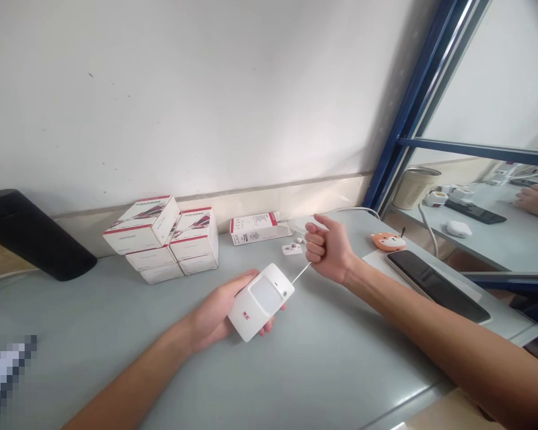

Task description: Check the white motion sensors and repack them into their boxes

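Grey bench (183, 370) against a pale wall (228, 107). White device (260, 303), near centre: clasped in the left grip (219, 307), face upward, seemingly for steadiness. Right grip (329, 248): fist closed round a thin rod (302, 272) reaching the device's right edge. Boxes (161, 236), far left: stacked, presumably saving space.

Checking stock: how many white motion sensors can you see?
1: the white motion sensor in the left grip, at the middle of the view. More could be hidden inside the stacked cartons.
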Demonstrator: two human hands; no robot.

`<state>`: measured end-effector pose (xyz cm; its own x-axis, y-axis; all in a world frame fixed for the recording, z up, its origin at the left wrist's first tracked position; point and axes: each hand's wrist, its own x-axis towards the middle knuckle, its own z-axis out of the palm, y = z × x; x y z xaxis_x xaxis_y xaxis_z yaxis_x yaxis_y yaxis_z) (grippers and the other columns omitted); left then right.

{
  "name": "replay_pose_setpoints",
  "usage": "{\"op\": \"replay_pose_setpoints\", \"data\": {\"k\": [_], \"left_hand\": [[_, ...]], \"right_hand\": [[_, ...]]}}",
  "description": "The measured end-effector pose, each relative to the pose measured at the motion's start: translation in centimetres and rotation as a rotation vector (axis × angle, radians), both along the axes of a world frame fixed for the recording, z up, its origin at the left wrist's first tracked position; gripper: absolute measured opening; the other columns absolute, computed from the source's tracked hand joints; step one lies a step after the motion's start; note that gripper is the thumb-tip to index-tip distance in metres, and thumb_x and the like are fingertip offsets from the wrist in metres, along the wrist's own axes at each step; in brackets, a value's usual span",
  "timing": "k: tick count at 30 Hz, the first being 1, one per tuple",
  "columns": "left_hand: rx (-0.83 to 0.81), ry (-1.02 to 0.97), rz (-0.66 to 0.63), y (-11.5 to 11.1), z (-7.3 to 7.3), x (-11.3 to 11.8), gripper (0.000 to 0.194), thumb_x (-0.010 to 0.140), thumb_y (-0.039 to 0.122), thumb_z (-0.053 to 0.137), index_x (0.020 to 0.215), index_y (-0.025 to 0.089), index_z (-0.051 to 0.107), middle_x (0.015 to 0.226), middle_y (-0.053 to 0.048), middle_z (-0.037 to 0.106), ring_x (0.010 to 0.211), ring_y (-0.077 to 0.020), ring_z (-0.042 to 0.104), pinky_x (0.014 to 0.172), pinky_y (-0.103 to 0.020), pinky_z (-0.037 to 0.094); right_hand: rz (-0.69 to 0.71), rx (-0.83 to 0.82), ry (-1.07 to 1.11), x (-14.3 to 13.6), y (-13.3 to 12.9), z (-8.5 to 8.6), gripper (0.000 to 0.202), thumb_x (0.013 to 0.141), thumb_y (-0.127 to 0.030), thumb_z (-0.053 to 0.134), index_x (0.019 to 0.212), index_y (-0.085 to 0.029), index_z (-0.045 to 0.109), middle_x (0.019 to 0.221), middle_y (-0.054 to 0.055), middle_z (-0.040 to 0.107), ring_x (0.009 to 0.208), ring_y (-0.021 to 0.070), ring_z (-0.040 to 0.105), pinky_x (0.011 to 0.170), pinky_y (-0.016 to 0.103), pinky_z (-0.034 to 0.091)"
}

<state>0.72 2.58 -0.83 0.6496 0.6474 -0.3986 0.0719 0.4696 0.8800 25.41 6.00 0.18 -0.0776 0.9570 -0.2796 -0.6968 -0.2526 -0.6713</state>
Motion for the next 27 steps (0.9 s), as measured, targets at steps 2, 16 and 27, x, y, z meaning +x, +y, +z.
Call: {"op": "replay_pose_setpoints", "data": {"k": [2,16,27], "left_hand": [[-0.004,-0.009,0.003,0.0,-0.1,0.0,0.044,0.105,0.055,0.043,0.114,0.017,0.062,0.111,-0.019,0.077,0.071,-0.0229,0.069,0.067,-0.035,0.046],[0.000,-0.029,0.007,0.2,-0.4,-0.3,0.039,0.106,0.050,0.044,0.118,0.015,0.059,0.108,-0.021,0.078,0.066,-0.0224,0.070,0.060,-0.032,0.048],[0.062,-0.011,-0.027,-0.3,-0.1,0.4,0.033,0.107,0.046,0.038,0.100,0.018,0.054,0.099,-0.018,0.077,0.060,-0.0217,0.070,0.055,-0.030,0.049]], "right_hand": [[-0.010,0.006,0.030,-0.2,-0.3,0.1,0.035,0.100,-0.038,0.051,0.070,-0.024,0.041,0.056,-0.012,0.008,0.048,0.0094,0.002,0.036,0.024,0.010],[-0.007,0.010,0.079,-1.4,-1.6,0.7,0.037,0.100,-0.036,0.052,0.067,-0.023,0.041,0.056,-0.012,0.007,0.048,0.0085,0.001,0.038,0.024,0.007],[0.126,-0.015,0.035,-4.4,-4.3,-0.7,0.041,0.097,-0.041,0.056,0.063,-0.022,0.042,0.053,-0.011,0.008,0.046,0.0079,0.002,0.041,0.025,0.006]]}}
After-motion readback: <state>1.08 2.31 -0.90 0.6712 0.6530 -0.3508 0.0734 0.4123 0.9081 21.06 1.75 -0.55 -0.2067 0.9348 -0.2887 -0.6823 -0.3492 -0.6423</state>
